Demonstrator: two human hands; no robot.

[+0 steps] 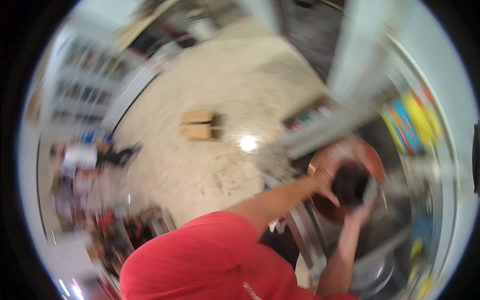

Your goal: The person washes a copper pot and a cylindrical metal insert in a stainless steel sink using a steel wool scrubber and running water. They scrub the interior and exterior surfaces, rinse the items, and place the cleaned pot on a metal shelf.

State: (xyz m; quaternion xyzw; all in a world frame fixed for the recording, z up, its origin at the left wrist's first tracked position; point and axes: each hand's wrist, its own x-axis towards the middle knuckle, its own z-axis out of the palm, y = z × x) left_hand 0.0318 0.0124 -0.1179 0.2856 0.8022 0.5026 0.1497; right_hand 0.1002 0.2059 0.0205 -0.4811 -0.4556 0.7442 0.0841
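Note:
A round container with a dark interior (pixel 350 183) and a pale grey side is held between my two hands. My left hand (pixel 325 187) is against its left side, the thumb spread along it. My right hand (pixel 360 214) supports it from the lower right. Directly beneath or behind it is a large reddish-brown round basin (pixel 347 146), whose rim shows around the container and my left hand. Motion blur hides the finger details and what, if anything, is in the container.
The basin is on a dark worktop (pixel 390 225). Yellow and blue packages (pixel 410 122) are at its right. An open box of small items (pixel 309 116) lies above left. A cardboard box (pixel 197 125) sits on the floor. Another person (pixel 80 156) is far left, near shelving (pixel 88 75).

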